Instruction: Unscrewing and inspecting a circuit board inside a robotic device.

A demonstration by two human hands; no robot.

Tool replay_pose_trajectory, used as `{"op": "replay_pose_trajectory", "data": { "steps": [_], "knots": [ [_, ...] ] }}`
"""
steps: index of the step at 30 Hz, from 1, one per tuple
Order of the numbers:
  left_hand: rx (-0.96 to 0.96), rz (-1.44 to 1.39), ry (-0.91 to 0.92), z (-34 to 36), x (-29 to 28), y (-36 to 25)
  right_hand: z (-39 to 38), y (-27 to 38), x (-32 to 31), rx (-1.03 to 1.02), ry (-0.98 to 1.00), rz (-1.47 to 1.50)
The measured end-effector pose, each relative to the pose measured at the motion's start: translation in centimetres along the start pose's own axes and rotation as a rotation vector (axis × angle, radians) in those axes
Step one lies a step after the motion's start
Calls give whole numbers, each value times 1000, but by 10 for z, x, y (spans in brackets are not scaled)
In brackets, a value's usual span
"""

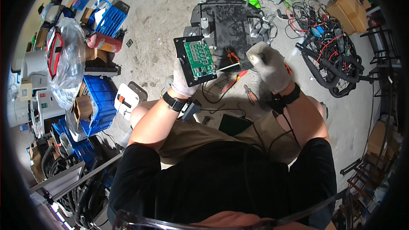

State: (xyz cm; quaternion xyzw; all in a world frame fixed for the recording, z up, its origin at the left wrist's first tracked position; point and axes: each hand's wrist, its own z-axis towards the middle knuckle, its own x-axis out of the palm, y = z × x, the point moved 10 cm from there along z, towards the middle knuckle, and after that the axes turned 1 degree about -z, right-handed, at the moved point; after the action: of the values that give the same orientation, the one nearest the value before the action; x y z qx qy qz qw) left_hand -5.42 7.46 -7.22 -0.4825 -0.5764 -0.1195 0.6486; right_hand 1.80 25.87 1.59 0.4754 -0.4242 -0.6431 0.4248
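Observation:
My left hand (183, 81), in a white work glove, grips the lower left side of a black mounting plate that carries a green circuit board (199, 58), tilted up toward me. In my gloved right hand (271, 67) is a screwdriver (228, 67), its shaft pointing left. The tip reaches the board's lower right corner; whether it sits in a screw is too small to tell. Beyond both hands lies a dark, dusty machine base (230, 15) with metal parts along its sides. Orange-handled pliers (231, 55) rest on it, just above the screwdriver shaft.
On the floor near my knees are a red-and-yellow-handled tool (233, 82), small pliers (250, 94) and a loose black cable. A tangled heap of wires and black tubing (330, 47) lies to the right. Blue crates (101, 104) and a red cylinder (103, 42) stand left.

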Motion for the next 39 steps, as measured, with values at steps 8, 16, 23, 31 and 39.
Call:
{"op": "replay_pose_trajectory", "data": {
  "steps": [8,16,23,31,39],
  "knots": [
    [-45,24,-94,0,4,4,1,9,3,-46,0,8],
    [37,34,-27,-1,4,-2,2,-3,-2,-35,-6,-52],
    [22,53,-73,-1,1,-2,4,10,2,-64,-26,-48],
    [178,185,-162,-4,5,-10,-23,-66,32,701,444,233],
    [207,327,-201,-4,-4,-20,-7,18,36,-253,236,-397]
  ]
}}
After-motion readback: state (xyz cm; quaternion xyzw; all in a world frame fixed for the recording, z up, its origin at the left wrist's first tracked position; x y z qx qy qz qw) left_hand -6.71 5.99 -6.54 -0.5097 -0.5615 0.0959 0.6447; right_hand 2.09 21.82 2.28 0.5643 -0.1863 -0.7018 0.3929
